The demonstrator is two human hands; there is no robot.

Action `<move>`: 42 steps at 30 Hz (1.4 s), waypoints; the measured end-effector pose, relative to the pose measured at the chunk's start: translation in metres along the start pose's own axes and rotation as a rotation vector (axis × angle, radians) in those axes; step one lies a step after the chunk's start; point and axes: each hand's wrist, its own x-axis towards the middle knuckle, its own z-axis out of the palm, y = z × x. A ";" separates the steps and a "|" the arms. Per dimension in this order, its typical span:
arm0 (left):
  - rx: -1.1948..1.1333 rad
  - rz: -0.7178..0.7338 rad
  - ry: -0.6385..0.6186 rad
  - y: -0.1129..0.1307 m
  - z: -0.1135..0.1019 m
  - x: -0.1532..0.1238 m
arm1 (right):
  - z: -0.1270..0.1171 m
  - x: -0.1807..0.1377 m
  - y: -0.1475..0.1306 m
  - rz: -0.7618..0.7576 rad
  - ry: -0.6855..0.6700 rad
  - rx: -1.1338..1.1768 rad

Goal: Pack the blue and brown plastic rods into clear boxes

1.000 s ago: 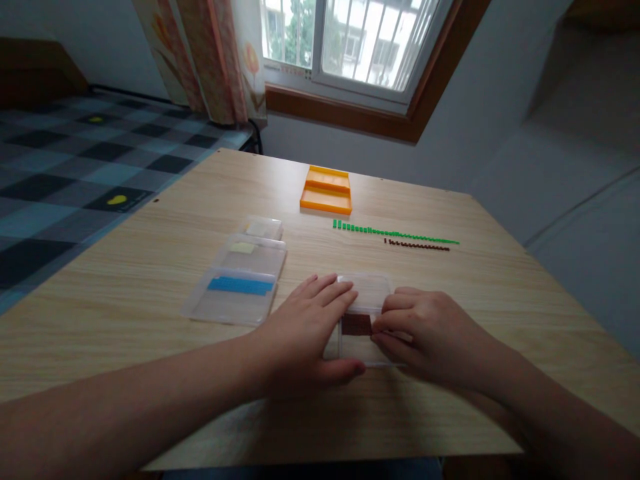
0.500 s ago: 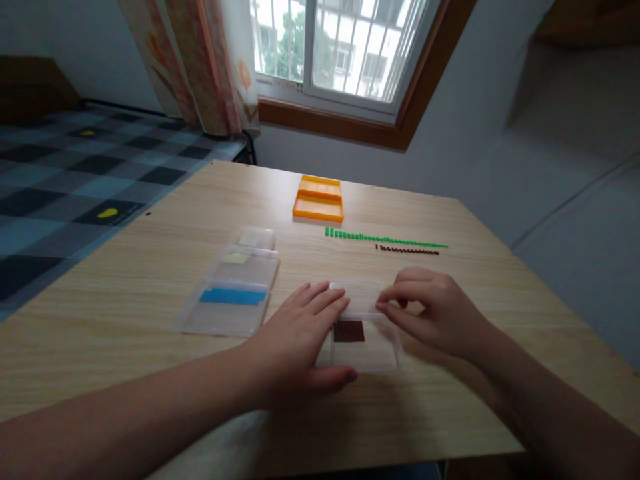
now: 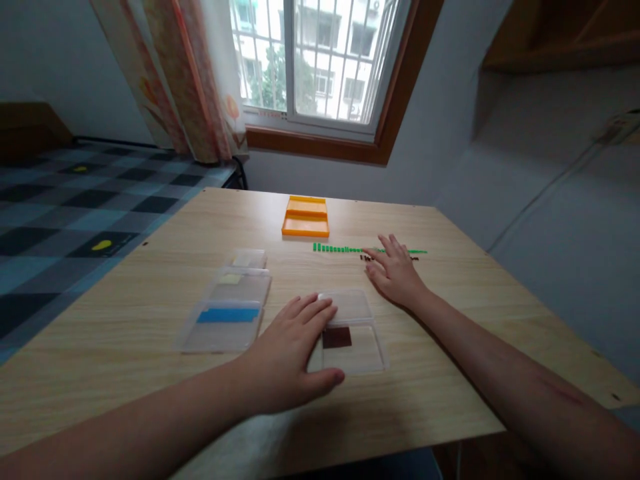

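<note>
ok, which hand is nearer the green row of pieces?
Right. The right hand is at the green row, hiding part; the left hand is nearer the camera, at the left edge of the open clear case.

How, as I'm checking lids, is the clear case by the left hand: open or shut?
Open: the clear case lies spread, a brown rectangle showing in its nearer half.

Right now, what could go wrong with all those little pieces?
The right hand is over the brown row and close to the green row, so a brush might scatter both. The left hand lies on the clear case's edge; a bump could shift the brown block inside.
</note>
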 end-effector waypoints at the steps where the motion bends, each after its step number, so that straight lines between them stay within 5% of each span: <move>1: -0.003 0.002 0.001 0.000 -0.001 0.000 | 0.001 0.000 0.000 0.001 -0.009 0.000; 28: -0.007 0.038 0.017 -0.002 -0.005 -0.004 | -0.012 0.000 -0.006 -0.153 -0.017 0.123; 42: -0.048 0.101 0.037 -0.004 -0.005 -0.006 | -0.014 -0.003 -0.014 -0.113 -0.018 0.117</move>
